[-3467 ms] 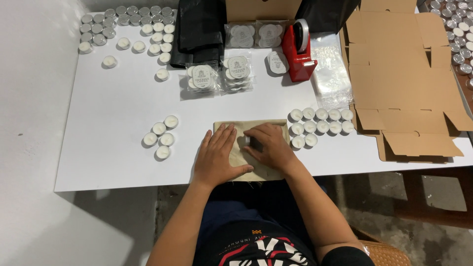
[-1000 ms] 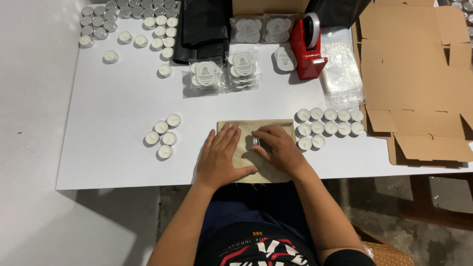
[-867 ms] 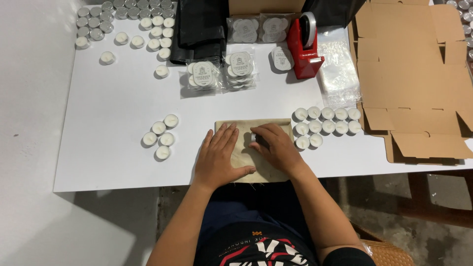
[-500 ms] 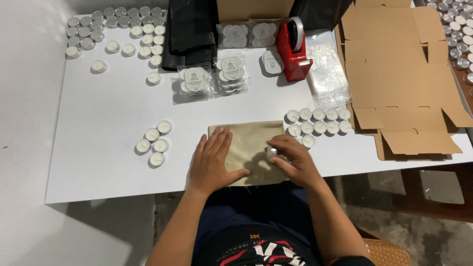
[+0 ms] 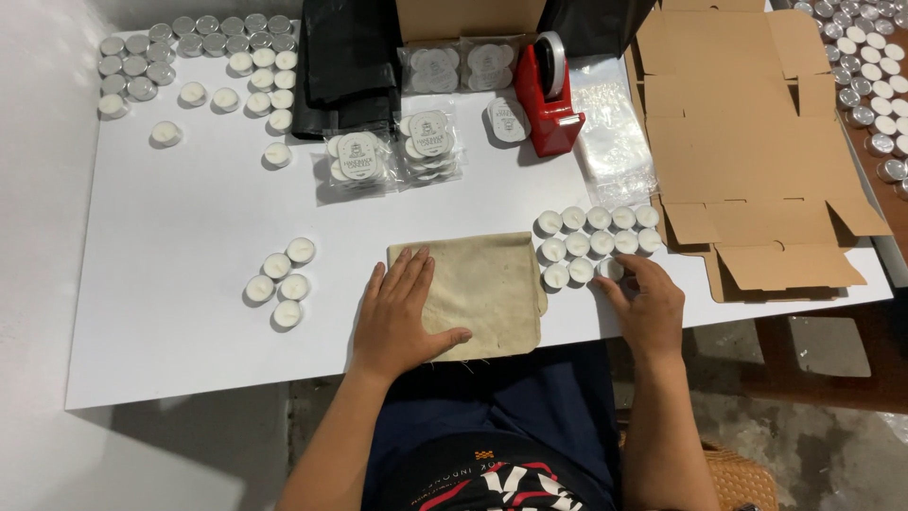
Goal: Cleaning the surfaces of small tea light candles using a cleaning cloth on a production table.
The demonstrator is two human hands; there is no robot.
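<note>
Beige cloth pouch (image 5: 478, 289) flat at the near edge of the white bench (image 5: 189, 237), pinned under the left hand (image 5: 402, 317), grip open with palm and spread fingers pressing down, holding nothing. Right hand (image 5: 643, 303) just beside, fingers loosely curled, touching the nearest of the white tealight candles (image 5: 596, 243) grouped right of the pouch, none lifted.

Left hand (image 5: 402, 312) flat, palm down, fingers spread forward, thumb out to the side. Right hand (image 5: 643, 301) palm down, fingers curled forward, forearm extended.
</note>
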